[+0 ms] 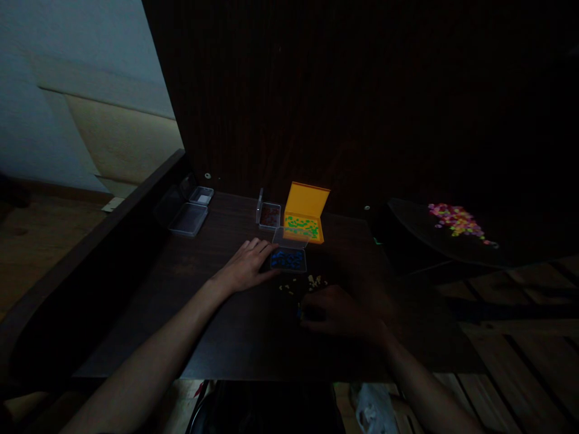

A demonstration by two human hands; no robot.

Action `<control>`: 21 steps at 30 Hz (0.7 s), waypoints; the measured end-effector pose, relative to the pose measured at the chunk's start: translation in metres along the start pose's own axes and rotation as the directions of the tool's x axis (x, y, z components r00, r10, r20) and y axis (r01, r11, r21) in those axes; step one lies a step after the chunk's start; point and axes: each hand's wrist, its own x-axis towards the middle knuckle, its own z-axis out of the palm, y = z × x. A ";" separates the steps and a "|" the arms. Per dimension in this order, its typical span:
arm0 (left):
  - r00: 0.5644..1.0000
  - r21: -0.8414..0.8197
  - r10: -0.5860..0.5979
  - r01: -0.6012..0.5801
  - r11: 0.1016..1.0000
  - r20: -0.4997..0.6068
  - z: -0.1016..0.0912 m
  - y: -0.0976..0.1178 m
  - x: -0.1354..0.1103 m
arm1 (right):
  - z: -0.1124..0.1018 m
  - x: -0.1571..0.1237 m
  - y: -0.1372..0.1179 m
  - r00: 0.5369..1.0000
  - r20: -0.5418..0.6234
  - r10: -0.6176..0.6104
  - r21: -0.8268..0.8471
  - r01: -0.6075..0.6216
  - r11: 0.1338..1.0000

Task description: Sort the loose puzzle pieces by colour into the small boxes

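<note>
On a dark wooden table (235, 337), my left hand (246, 265) lies flat with its fingers stretched out, the fingertips touching a small clear box of blue pieces (288, 259). In deep shadow, my right hand (335, 310) rests on the table with its fingers curled, and a tiny blue piece (299, 313) shows at the fingertips. A few pale yellow pieces (312, 281) lie scattered between the hands. Behind the blue box stand an open yellow box of green pieces (304, 220) and a clear box of dark red pieces (269, 215).
Two clear lidded boxes (190, 211) sit at the table's back left, by a raised dark edge. A dark round tray with a heap of mixed coloured pieces (456, 220) stands at the right. A dark wall rises behind the table; wooden floor lies on both sides.
</note>
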 end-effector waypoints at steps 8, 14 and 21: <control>1.000 0.007 -0.002 0.002 1.000 0.015 0.000 0.000 0.000 | 0.005 0.007 -0.004 0.999 0.020 0.031 -0.042 -0.030 0.999; 1.000 0.012 0.007 -0.007 1.000 -0.004 0.001 0.000 0.000 | 0.005 0.011 -0.009 1.000 -0.013 0.005 -0.060 -0.006 0.998; 1.000 -0.001 -0.007 0.007 1.000 0.003 0.001 0.000 -0.001 | -0.020 0.035 0.001 0.985 -0.175 -0.005 0.053 0.014 0.998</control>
